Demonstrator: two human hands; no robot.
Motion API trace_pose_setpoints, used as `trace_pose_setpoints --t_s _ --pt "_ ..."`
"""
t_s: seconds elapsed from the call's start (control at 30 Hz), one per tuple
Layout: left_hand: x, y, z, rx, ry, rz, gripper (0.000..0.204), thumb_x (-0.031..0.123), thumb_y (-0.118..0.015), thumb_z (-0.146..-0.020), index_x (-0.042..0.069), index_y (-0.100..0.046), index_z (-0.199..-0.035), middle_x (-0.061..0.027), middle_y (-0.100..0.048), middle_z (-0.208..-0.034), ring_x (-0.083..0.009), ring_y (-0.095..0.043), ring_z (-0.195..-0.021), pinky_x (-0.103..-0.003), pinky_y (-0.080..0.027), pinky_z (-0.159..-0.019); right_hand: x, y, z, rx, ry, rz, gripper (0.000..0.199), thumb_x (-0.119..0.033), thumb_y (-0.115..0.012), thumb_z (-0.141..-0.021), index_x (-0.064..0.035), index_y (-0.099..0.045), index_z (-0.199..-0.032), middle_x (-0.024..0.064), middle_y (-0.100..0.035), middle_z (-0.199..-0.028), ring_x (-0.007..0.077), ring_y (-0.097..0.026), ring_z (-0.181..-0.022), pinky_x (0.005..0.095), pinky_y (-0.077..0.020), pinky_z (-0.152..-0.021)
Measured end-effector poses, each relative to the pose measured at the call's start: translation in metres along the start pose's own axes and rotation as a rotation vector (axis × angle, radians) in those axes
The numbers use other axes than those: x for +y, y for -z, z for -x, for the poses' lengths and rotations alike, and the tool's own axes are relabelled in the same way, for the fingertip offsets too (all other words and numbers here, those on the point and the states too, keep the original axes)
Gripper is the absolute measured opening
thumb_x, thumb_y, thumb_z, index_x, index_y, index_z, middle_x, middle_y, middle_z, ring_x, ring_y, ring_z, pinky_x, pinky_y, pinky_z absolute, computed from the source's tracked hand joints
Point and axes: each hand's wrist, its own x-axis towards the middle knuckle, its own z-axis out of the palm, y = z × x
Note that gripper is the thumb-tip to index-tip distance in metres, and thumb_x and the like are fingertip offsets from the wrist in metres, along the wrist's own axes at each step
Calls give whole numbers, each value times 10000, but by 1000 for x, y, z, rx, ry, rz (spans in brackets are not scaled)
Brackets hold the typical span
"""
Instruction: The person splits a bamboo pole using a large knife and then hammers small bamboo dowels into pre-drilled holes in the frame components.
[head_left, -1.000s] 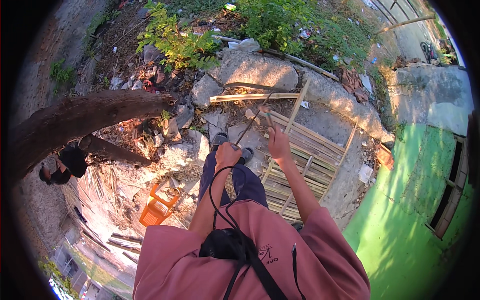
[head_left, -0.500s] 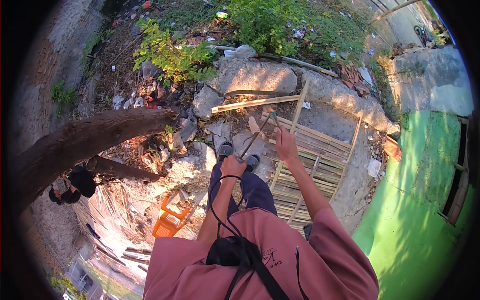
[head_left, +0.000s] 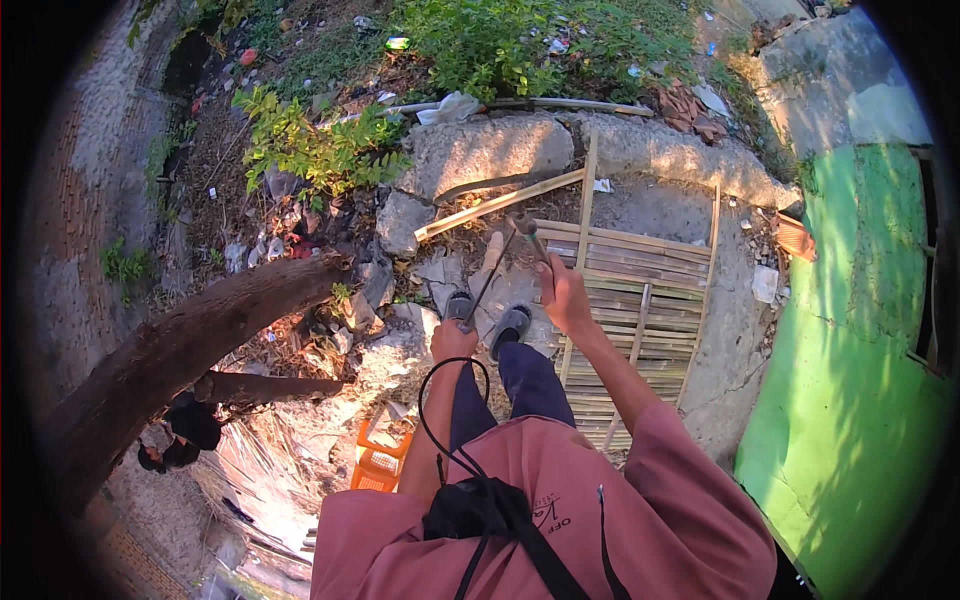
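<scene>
My left hand (head_left: 455, 342) is closed around one end of a long, thin, dark metal rod (head_left: 489, 287), which slants away toward the far right. In my right hand (head_left: 568, 300) is the wooden handle of what looks like a hammer (head_left: 532, 238). The hammer's head is close to the rod's far tip; whether they touch I cannot tell. A panel of bamboo slats (head_left: 640, 290) lies on the ground to the right, just beyond my right hand. Past the tools, a loose pale strip of wood (head_left: 500, 205) reaches to the panel's far left corner.
A thick tree trunk (head_left: 200, 345) leans in from the left. An orange plastic chair (head_left: 383, 455) is beside me at lower left. Concrete blocks (head_left: 490, 152) border plants and litter at the far side. A green wall (head_left: 850, 380) stands on the right. Another person (head_left: 185, 430) is behind the trunk.
The view has turned and shifted slightly. My knees are farther apart. Both hands keep their holds, and the hammer now tilts more to the left beside the rod's tip.
</scene>
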Motion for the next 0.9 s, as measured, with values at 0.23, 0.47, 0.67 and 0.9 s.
trace_pose_setpoints --t_s 0.23,0.47,0.67,0.9 --pt "33 30 -26 -125 -141 -54 314 252 -653 -753 -2 -765 -900 -272 -719 -905 -466 -691 -892 -523 -548 -822 58 -20 22 -91 -86 143 290 -278 -519 -1048 8 -552 -1022 292 -593 -668 511 -605 -675 576 -441 -583" --pt "16 94 -106 -243 -395 -327 261 245 -674 -708 15 -741 -810 -260 -707 -846 -439 -690 -840 -504 -555 -788 26 8 51 184 -289 -110 329 -297 -472 -1069 8 -546 -974 260 -590 -655 486 -608 -642 510 -429 -547" --pt "43 100 -115 -224 -476 -453 229 242 -674 -708 46 -748 -799 -227 -717 -846 -418 -698 -844 -487 -571 -810 26 1 75 227 -393 -157 303 -275 -456 -1071 3 -548 -992 232 -604 -680 454 -629 -640 500 -433 -556" --pt "33 104 -127 -240 -512 -420 206 233 -680 -711 47 -737 -779 -223 -714 -836 -390 -707 -846 -476 -573 -811 0 -27 58 157 -234 -149 158 -161 -496 -1056 -5 -523 -1060 241 -624 -709 476 -634 -660 513 -445 -538"
